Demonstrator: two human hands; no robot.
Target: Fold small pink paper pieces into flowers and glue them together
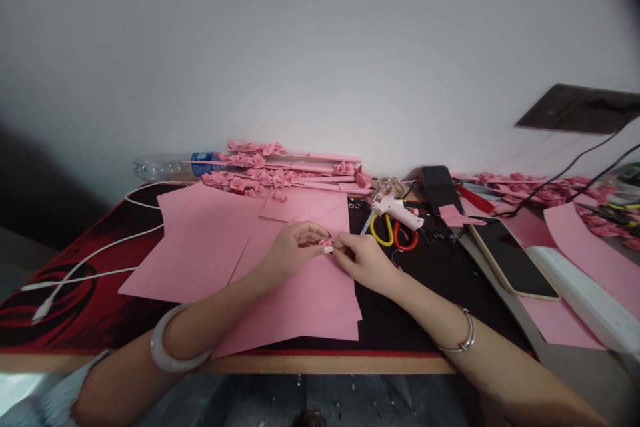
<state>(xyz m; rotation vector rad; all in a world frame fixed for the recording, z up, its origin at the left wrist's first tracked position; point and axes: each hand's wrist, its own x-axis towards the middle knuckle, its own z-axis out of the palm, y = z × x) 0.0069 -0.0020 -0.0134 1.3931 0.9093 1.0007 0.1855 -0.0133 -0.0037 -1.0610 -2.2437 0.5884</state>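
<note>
Two hands are brought together over a pink sheet (300,303) on the mat (390,332). A small pink piece (326,241) is pinched between the fingertips of the left hand (293,250) and the right hand (363,260). Both are closed narrowly on it, just above the sheet. More sheets (200,247) are spread to the left. Behind them, paper flowers (265,170) on sticks are piled by the wall. A clear bottle (165,165) is laid on its side beside them; what it holds cannot be told. A glue gun (399,208) and scissors (393,235) are seen just beyond the right hand, a phone (510,257) farther right. A white cable (85,260) is trailed across the mat at left.
</note>
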